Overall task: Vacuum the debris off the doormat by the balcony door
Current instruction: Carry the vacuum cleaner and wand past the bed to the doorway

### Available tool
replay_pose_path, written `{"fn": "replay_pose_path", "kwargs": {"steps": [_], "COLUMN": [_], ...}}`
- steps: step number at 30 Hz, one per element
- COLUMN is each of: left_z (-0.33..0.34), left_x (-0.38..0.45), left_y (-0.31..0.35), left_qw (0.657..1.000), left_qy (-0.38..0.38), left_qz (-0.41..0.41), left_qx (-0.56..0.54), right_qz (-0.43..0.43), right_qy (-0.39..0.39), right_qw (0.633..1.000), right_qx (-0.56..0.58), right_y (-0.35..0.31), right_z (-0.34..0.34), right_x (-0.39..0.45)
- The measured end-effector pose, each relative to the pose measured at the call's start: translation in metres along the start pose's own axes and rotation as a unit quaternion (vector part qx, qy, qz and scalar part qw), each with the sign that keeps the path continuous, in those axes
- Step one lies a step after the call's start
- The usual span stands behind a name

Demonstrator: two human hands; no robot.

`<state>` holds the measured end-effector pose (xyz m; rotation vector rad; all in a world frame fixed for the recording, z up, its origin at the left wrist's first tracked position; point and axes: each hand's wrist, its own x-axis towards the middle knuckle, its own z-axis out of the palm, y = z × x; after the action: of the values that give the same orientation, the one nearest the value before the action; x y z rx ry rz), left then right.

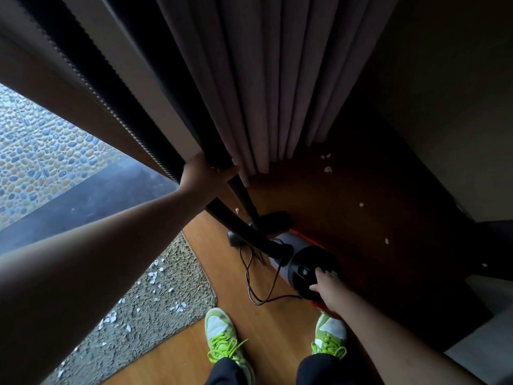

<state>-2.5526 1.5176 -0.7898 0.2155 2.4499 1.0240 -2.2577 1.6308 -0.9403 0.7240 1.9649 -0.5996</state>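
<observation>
Setup step. Left hand (204,176) grips black vacuum wand (222,215); right hand (329,284), fingers spread, rests on round black-and-orange canister (308,262). Next: nozzle left onto littered grey-brown doormat (155,307).

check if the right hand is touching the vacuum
Touching: the head view shows the right hand with fingers resting on the black end of the vacuum.

Curtain (263,93) and vacuum (305,262) beside doormat (155,309)
</observation>
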Motion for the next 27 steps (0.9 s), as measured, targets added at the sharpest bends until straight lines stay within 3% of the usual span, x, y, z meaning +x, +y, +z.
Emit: {"fn": "replay_pose_path", "kwargs": {"steps": [9,17,27], "left_z": [0.002,0.003,0.003], "left_x": [0.004,0.012,0.01], "left_y": [-0.004,-0.01,-0.003], "left_qw": [1.0,0.998,0.999], "left_qy": [0.012,0.005,0.026], "left_qz": [-0.013,-0.02,0.016], "left_qx": [-0.01,-0.052,0.035], "right_qz": [-0.04,-0.049,0.002], "right_qy": [-0.013,-0.038,0.005], "right_qw": [0.991,0.99,0.994], "right_qx": [-0.125,-0.125,-0.108], "right_y": [-0.001,-0.018,-0.014], "right_z": [0.011,0.013,-0.008], "right_x": [0.001,0.002,0.012]}}
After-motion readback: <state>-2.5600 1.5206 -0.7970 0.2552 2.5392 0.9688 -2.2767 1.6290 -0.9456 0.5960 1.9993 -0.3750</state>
